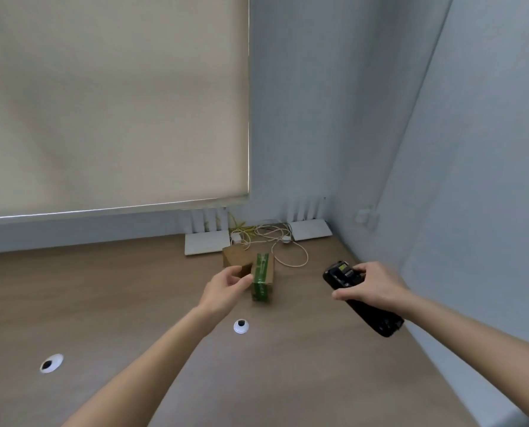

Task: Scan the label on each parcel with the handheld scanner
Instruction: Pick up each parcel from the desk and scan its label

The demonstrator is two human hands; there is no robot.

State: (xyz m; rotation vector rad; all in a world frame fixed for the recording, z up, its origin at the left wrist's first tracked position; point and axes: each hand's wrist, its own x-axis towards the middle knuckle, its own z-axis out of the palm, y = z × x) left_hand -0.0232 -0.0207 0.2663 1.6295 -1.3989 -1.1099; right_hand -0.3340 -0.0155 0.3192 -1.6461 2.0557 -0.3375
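Note:
A small cardboard parcel [264, 269] sealed with green tape stands on the brown desk [134, 288], near its far middle. My left hand [226, 289] is at the parcel's near left corner, thumb and fingers curled against its edge. My right hand [369, 286] grips the black handheld scanner [362, 298], which lies slanted low over the desk to the right of the parcel, its scan head pointing away towards the back wall. No label shows on the parcel's visible faces.
Two white router boxes [206, 243] [311, 229] and a tangle of white and yellow cables [269, 234] sit at the desk's back edge behind the parcel. Two round cable holes [241, 326] [51, 363] pierce the desk. A wall runs close along the right.

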